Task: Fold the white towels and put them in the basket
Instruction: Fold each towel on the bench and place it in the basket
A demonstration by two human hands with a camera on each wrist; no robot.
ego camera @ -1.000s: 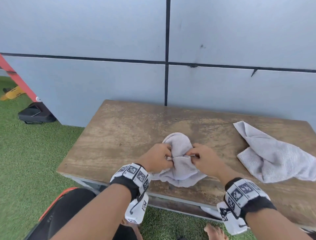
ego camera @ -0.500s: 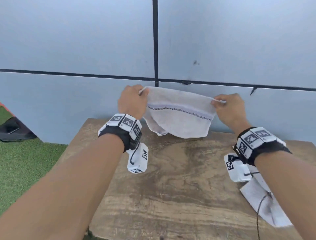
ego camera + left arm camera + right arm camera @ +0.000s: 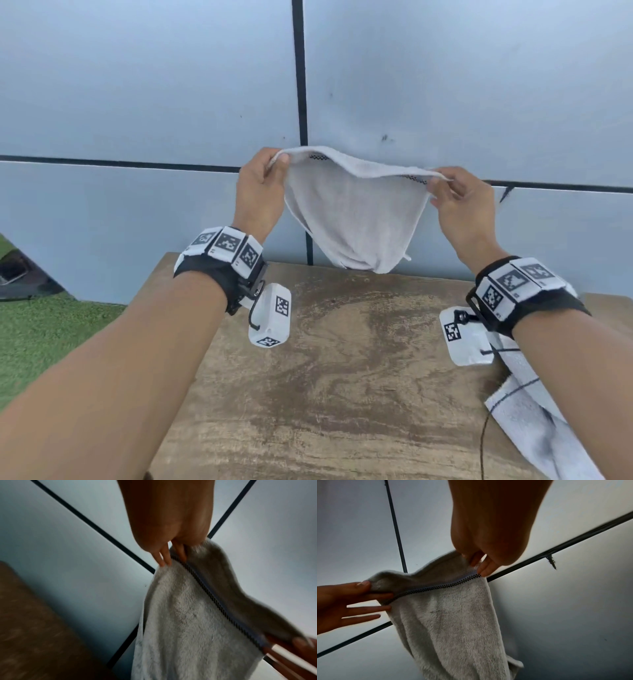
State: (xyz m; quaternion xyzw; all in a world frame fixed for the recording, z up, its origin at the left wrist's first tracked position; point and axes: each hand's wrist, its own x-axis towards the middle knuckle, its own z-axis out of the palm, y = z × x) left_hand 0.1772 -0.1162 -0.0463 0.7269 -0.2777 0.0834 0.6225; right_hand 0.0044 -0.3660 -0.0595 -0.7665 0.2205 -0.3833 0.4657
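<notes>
A small white towel [image 3: 352, 219] with a dark checked stripe hangs in the air above the far edge of the wooden table [image 3: 335, 394]. My left hand [image 3: 263, 185] pinches its upper left corner and my right hand [image 3: 455, 202] pinches its upper right corner. The top edge sags a little between them. The left wrist view shows the towel [image 3: 188, 622] hanging from my left hand's fingertips [image 3: 164, 561]. In the right wrist view my right hand's fingers [image 3: 481, 566] pinch the towel [image 3: 453, 622] at the stripe's end. No basket is in view.
A second white towel [image 3: 534, 414] lies crumpled at the table's right edge, partly under my right forearm. A grey panelled wall [image 3: 445, 85] stands right behind the table. Green turf [image 3: 51, 339] and a dark bag [image 3: 20, 274] are to the left.
One second ago both hands gripped the bunched towel on the table. They lifted it and spread it apart. Since half a second ago the top edge has slackened.
</notes>
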